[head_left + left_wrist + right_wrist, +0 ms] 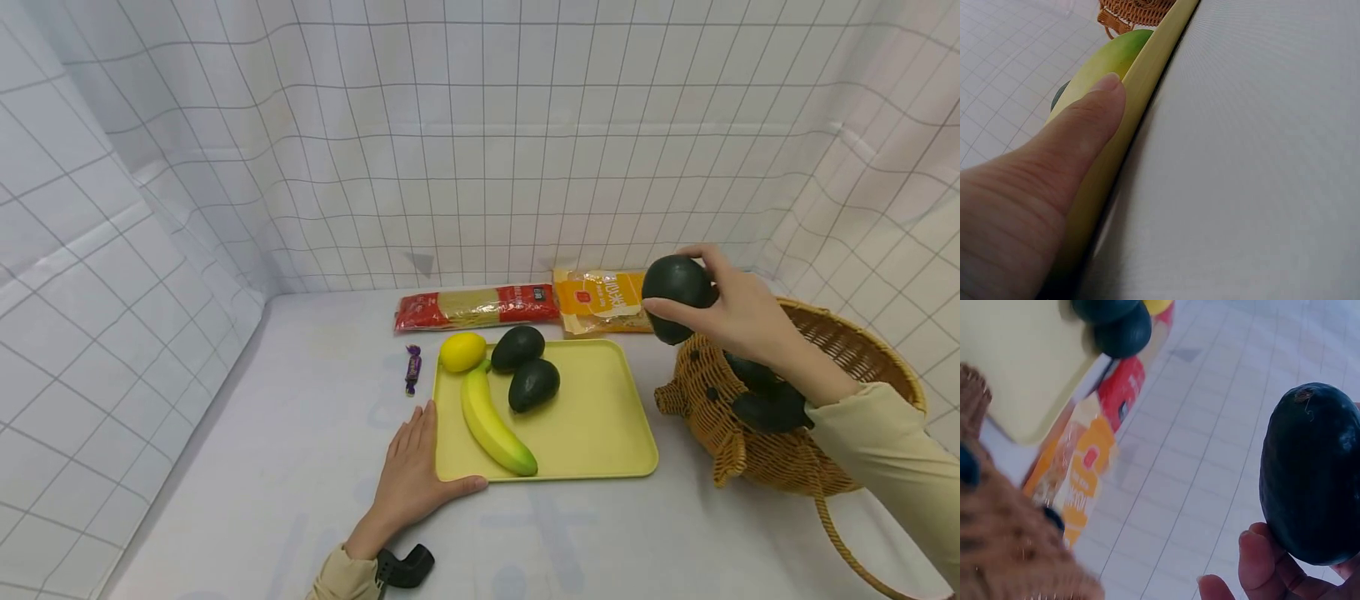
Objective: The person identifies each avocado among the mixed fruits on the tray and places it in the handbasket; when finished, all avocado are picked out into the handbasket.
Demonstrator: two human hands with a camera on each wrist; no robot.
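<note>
My right hand (738, 315) grips a dark green avocado (677, 287) in the air, above the left rim of the wicker basket (705, 408). In the right wrist view the held avocado (1310, 481) stands upright between fingers and thumb. Flat and with straight fingers, my left hand (411, 475) rests against the near left corner of a yellow tray (592, 425); its thumb (1094, 115) lies on the tray's near rim. On the tray are a lemon (462, 352), a banana (491, 421) and two avocados, one behind (517, 348) and one in front (535, 385).
Behind the tray lie a red noodle packet (480, 307) and an orange food bag (600, 302). A purple-wrapped candy (413, 370) is left of the tray. The animal-faced basket has dark ear-like shapes and a rope strap (843, 546). White gridded cloth (525, 150) encloses the table.
</note>
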